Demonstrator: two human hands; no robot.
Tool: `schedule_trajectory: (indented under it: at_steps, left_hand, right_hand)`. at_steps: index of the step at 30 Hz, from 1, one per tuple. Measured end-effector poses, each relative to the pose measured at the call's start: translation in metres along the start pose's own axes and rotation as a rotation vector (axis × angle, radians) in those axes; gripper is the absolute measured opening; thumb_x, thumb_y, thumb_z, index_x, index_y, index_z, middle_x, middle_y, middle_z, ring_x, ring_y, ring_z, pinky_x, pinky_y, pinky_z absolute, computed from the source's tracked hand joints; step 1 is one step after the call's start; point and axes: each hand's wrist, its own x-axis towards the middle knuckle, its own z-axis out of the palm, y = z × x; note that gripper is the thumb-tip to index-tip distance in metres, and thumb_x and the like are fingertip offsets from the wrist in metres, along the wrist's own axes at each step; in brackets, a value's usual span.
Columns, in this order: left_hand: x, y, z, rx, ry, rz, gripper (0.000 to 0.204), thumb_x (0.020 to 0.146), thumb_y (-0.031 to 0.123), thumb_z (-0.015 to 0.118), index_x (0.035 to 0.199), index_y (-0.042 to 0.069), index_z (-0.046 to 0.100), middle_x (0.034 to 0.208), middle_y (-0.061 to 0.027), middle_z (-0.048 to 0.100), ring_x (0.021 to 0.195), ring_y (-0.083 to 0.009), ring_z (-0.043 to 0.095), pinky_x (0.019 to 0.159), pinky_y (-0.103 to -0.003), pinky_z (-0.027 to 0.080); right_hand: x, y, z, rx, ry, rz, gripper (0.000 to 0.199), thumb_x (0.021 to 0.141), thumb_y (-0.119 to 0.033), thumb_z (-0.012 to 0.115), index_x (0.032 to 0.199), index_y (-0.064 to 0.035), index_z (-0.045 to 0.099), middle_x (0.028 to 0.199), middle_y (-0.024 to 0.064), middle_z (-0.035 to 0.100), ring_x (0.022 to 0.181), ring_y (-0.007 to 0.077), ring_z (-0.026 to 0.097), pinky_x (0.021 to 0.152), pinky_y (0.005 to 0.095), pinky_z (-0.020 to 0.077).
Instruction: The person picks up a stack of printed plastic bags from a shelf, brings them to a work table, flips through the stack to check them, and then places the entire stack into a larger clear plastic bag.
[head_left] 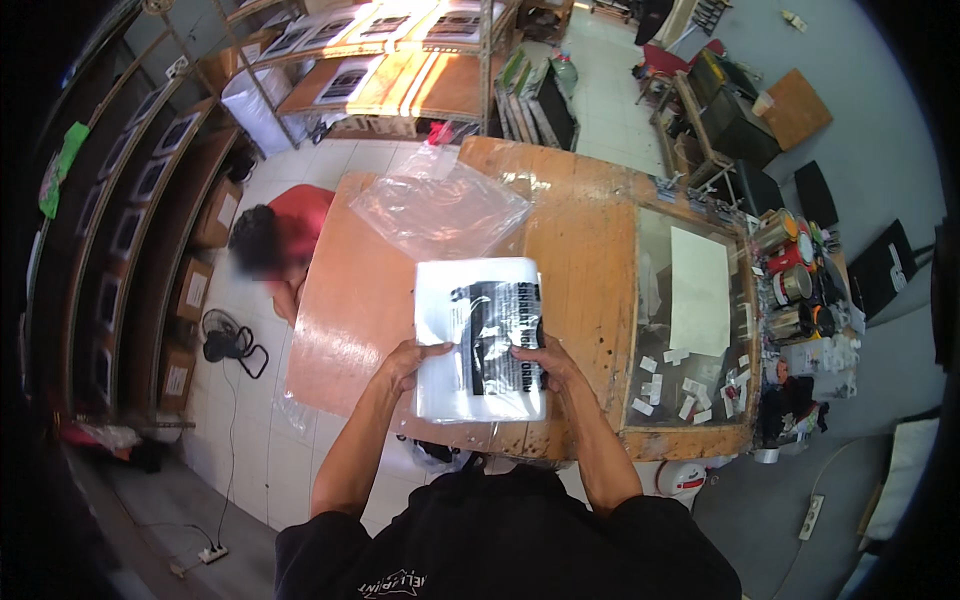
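Observation:
Both my hands grip a flat white plastic packet (440, 310) with a black print on its right half. My left hand (405, 363) is closed on its left edge, thumb lying on top. On the opposite edge my right hand (556, 363) pinches it the same way, the fingers hidden underneath. The packet is over the near part of a wooden table (585, 290); whether it touches the wood I cannot tell. Just beyond it lies a crumpled clear plastic bag (440, 205).
A person in red (300, 220) crouches at the table's left side. A glass panel (655, 330) with a pale sheet and several small white pieces is set in the right side. Paint cans (790, 285) crowd the right edge. Shelves (150, 210) and a fan (222, 338) stand left.

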Motion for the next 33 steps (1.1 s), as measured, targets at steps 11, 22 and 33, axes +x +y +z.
schedule_trajectory:
  at_steps: [11,22,33]
  left_hand:
    - [-0.026,-0.004,0.021,0.032,0.127,0.057,0.051,0.082,0.001,0.075,0.128,-0.005,0.053,0.116,-0.0193,0.065,0.101,-0.0296,0.067,0.089,-0.044,0.058]
    - [-0.077,-0.056,0.019,0.014,0.162,0.048,0.050,0.079,0.005,0.080,0.123,-0.003,0.058,0.111,-0.0144,0.067,0.098,-0.0251,0.067,0.085,-0.040,0.057]
    - [-0.062,-0.041,0.038,0.123,0.255,0.145,0.048,0.076,0.002,0.079,0.120,-0.003,0.059,0.106,-0.0168,0.070,0.089,-0.0267,0.070,0.080,-0.038,0.060]
  right_hand:
    - [-0.001,0.014,0.012,-0.229,0.176,-0.061,0.051,0.068,0.000,0.083,0.115,-0.0021,0.063,0.102,0.0102,0.071,0.089,0.0193,0.069,0.081,0.0345,0.0576]
    - [-0.076,0.005,0.038,-0.028,0.112,0.287,0.050,0.072,0.001,0.082,0.116,0.0069,0.061,0.105,0.0155,0.070,0.092,0.0247,0.070,0.084,0.0389,0.0580]
    - [-0.057,0.014,0.028,-0.156,0.176,-0.016,0.040,0.071,0.005,0.079,0.108,0.0027,0.064,0.096,0.0128,0.071,0.082,0.0213,0.070,0.077,0.0359,0.0583]
